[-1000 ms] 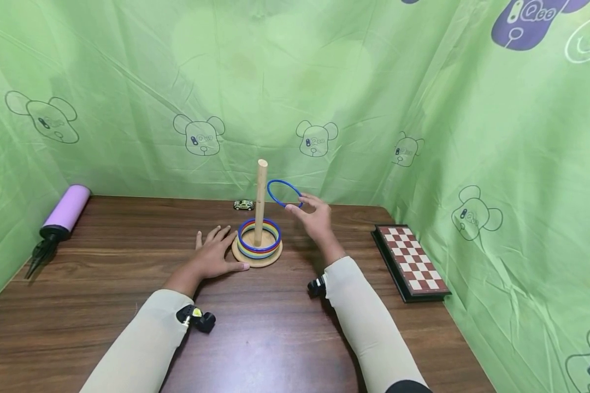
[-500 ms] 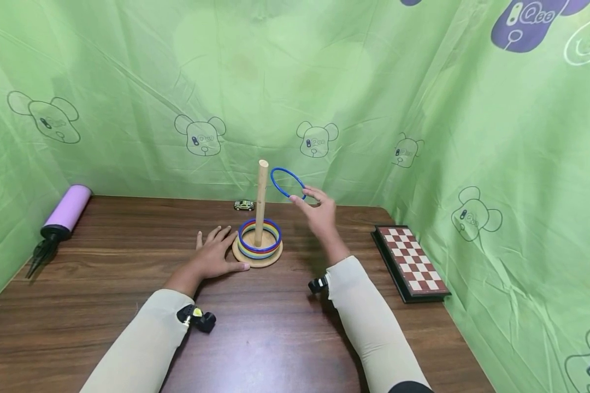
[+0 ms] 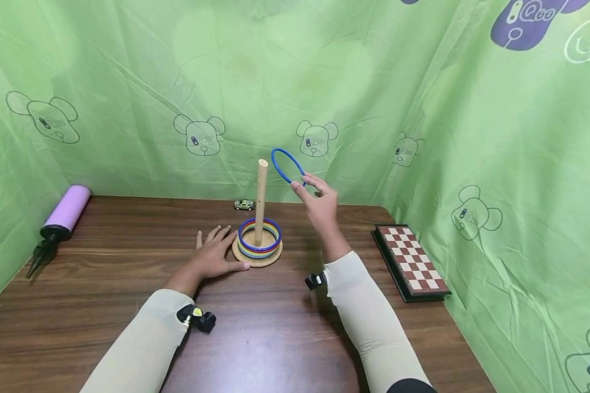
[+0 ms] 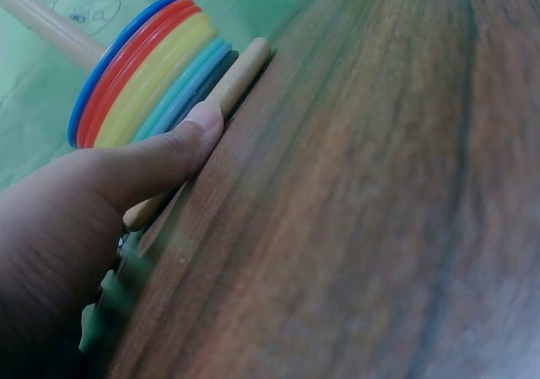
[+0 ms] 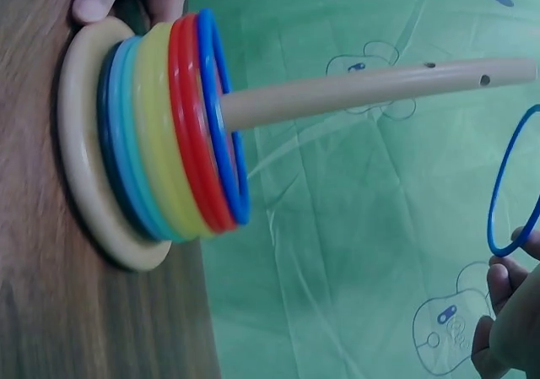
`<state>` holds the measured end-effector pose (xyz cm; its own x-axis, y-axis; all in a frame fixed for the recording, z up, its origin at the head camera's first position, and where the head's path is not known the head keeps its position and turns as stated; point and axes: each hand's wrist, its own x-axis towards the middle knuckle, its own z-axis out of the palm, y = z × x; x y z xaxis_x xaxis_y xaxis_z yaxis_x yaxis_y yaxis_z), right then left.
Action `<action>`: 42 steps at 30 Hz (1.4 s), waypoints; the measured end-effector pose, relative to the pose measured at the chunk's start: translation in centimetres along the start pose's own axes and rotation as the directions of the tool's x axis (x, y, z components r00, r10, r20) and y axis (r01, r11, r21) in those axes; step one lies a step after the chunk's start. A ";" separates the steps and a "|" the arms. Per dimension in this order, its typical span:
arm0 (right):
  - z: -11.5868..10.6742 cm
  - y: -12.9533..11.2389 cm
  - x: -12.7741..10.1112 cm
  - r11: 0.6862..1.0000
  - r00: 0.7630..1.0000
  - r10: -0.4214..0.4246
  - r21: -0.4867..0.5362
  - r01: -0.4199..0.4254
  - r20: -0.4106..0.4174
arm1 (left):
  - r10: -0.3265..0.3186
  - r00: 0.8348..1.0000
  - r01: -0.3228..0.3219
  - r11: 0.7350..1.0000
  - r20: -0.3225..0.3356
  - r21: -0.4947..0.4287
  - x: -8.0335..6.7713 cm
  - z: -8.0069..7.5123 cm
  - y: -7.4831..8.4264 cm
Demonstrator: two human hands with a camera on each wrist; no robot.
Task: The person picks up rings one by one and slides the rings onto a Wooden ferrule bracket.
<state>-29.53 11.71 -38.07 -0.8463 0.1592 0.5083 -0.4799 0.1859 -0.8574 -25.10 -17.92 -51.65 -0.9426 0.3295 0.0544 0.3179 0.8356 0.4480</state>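
Blue ring held up beside the peg top

I pinch the blue ring (image 3: 287,166) in my right hand (image 3: 319,204), at 2 o'clock from the wooden peg (image 3: 260,201), level with its tip. My left hand (image 3: 216,252) lies flat on the tabletop (image 3: 128,262), fingers straight, thumb touching the base (image 3: 255,257) under the stacked rings (image 3: 259,238).

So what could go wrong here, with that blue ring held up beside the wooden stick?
The blue ring is only pinched at its edge by the right hand, so it might slip and fall. It sits tilted and to the side of the peg, so it could catch on the tip. A knock might tip the stand, though the left hand steadies the wooden base.
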 end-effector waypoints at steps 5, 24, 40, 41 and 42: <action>0.7 -1.1 0.0 0.999 0.999 -0.038 0.007 0.038 -0.001 | -0.004 1.000 0.004 1.000 0.000 -0.002 0.0 0.0 0.0; 1.6 -0.7 -2.1 0.976 0.959 -0.211 -0.017 0.218 0.187 | -0.005 1.000 0.005 1.000 -0.001 -0.005 0.1 0.2 -0.2; 0.0 2.2 -3.5 0.905 0.893 -0.337 -0.160 0.395 0.298 | -0.003 1.000 0.003 1.000 0.002 0.013 0.2 0.3 -0.3; -0.1 2.3 -3.6 0.902 0.891 -0.338 -0.166 0.399 0.304 | -0.003 1.000 0.003 1.000 0.001 0.014 0.3 0.3 -0.4; -0.2 2.5 -3.7 0.900 0.889 -0.336 -0.171 0.400 0.311 | -0.002 1.000 0.002 1.000 0.000 0.012 0.2 0.3 -0.4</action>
<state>-27.54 11.76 -42.07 -0.6629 -0.2226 0.7149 -0.7313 0.3972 -0.5545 -25.41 -18.01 -52.08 -0.9434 0.3275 0.0531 0.3168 0.8417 0.4372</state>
